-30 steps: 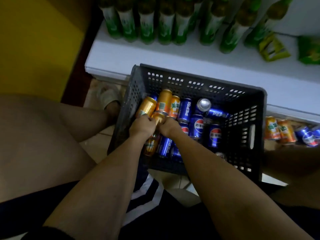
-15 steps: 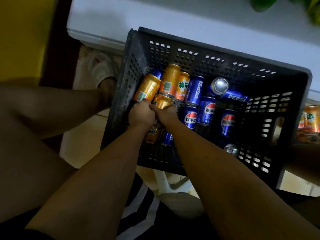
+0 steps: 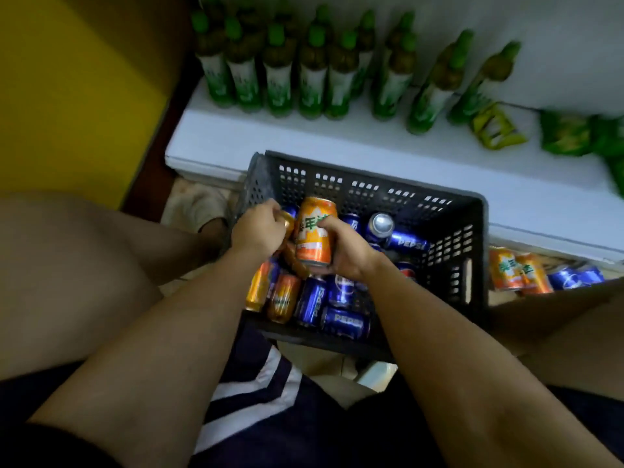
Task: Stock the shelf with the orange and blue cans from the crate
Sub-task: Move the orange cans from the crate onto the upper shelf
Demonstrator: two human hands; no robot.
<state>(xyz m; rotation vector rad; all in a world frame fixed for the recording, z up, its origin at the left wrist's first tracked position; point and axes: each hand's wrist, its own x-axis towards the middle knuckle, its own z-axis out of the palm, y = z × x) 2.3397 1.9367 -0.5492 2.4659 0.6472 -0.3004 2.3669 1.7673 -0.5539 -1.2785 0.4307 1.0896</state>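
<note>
Orange can (image 3: 315, 233) held upright above crate (image 3: 472, 251), lifted out of the pile, gripped by right hand (image 3: 347, 253) around lower body, thumb across label. Label orange and white with green characters, rim silver, no dents seen. Second orange can (image 3: 288, 220) mostly hidden in left hand (image 3: 260, 231), fingers curled round it; only a gold-orange edge visible.

Progress judged early to middle: few cans already on lower shelf (image 3: 540, 265) at right, two orange (image 3: 518, 271) and some blue (image 3: 574, 278) lying beside them. Still in crate: at least two more orange cans (image 3: 273, 292) at near left, lying on sides, plus several blue cans (image 3: 341, 319) jumbled near and right, one standing with silver top (image 3: 381, 222) up. Exact count not readable under the hands.

Crate black, perforated, set against white upper shelf (image 3: 337, 143). Green bottles (image 3: 310, 79) ranked along far side of that shelf, green packets (image 3: 567, 133) at far right, blurred. Bare knee at left, dark shorts with white stripes near.
</note>
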